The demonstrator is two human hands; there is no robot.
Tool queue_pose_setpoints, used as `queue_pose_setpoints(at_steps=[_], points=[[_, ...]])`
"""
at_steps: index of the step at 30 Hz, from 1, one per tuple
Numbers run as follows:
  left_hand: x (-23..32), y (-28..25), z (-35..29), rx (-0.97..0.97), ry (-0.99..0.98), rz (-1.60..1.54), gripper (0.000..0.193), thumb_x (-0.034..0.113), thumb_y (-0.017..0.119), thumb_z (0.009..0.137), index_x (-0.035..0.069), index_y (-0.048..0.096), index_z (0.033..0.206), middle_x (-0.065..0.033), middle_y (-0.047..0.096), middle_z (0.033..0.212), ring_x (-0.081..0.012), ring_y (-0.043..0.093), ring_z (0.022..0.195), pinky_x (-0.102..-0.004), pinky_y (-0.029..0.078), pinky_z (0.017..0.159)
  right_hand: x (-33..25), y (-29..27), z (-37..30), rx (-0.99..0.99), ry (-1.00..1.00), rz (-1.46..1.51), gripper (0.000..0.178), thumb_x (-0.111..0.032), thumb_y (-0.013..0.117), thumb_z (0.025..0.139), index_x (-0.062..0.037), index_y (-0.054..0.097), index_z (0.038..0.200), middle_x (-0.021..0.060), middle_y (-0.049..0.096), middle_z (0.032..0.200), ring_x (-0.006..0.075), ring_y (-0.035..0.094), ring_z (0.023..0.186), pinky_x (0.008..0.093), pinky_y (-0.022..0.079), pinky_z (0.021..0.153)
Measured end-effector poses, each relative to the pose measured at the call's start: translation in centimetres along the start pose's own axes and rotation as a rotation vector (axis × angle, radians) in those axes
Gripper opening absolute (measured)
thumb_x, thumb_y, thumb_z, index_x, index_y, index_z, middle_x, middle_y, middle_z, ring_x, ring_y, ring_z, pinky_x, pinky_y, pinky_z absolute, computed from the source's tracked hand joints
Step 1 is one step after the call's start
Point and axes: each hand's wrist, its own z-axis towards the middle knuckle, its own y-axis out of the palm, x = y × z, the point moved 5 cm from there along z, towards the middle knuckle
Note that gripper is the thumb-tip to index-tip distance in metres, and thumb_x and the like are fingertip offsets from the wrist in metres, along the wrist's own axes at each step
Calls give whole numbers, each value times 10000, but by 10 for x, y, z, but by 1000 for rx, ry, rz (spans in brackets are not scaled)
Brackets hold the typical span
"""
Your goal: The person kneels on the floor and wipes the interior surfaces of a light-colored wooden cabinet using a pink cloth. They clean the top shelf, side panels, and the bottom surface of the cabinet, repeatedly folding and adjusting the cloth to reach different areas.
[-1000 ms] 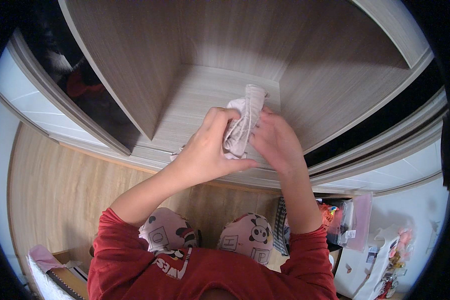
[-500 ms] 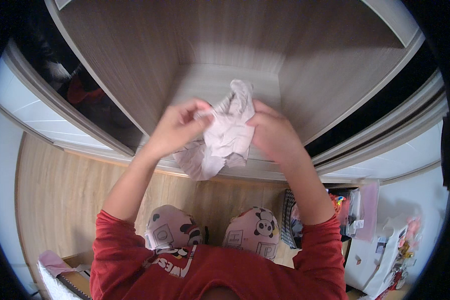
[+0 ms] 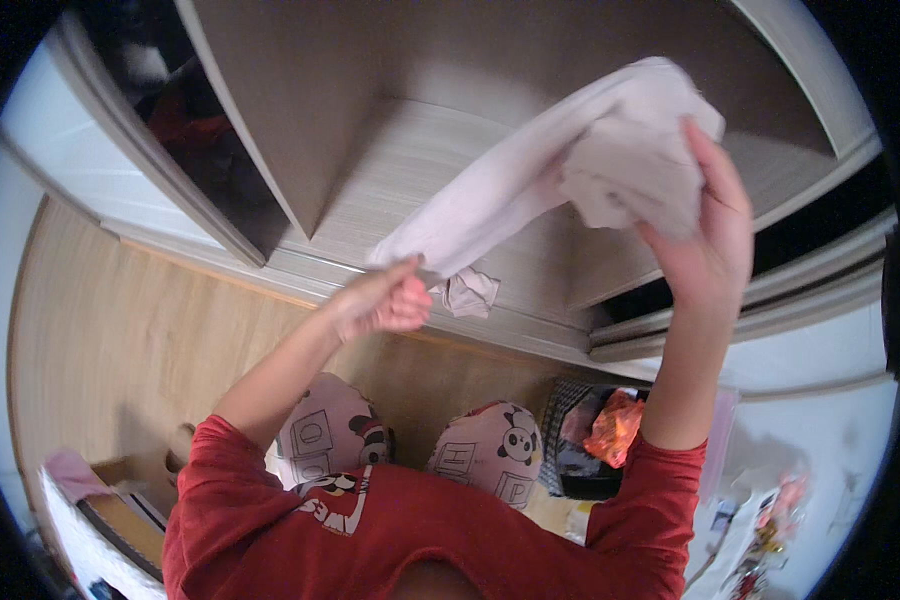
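A pale pink garment [image 3: 500,190], long and narrow like a sleeve or trouser leg, is pulled taut on a slant between my hands. My left hand [image 3: 382,302] is closed on its lower left end, close to the cabinet's front edge. Higher up at the right, my right hand [image 3: 712,235] grips the bunched, folded-over end, thumb and fingers pressed around it. A small crumpled pinkish cloth [image 3: 470,293] shows beside my left hand at the cabinet edge; whether it belongs to the same garment I cannot tell.
The wooden wardrobe compartment [image 3: 425,150] stands before me, with a dark opening holding clothes [image 3: 185,125] at the left. A checkered box [image 3: 570,440] with an orange-red packet [image 3: 615,428] is by my right arm. An open carton [image 3: 120,520] sits lower left.
The crumpled garment has been stretched out. My right hand has moved up and right with one end, my left hand down with the other. The view has turned slightly.
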Motion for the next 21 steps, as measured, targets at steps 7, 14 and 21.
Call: queue_pose_setpoints(at_steps=[7,14,21], points=[[-41,39,35,-172,-248,-1220,658,494,277,941,-105,262,1212,-291,310,1289,-437,335,1226,-538,374,993,6,110,19,-649,89,216,405,-215,362,972,1,347,1314,173,385,1343,314,399,1233,498,314,1046],[-21,-30,29,-344,203,-1375,666,507,335,903,14,210,1334,-222,347,1275,-386,389,1161,-512,391,985,31,140,42,-596,19,154,403,-218,370,962,-1,360,1301,164,391,1325,307,395,1223,482,307,1043],[-30,-184,-73,-7,539,-1625,545,349,527,888,-73,364,1192,-198,505,1097,-288,567,929,-374,521,772,11,120,71,-366,-143,78,391,-215,391,947,-2,391,1275,154,422,1285,294,417,1192,460,317,1028]])
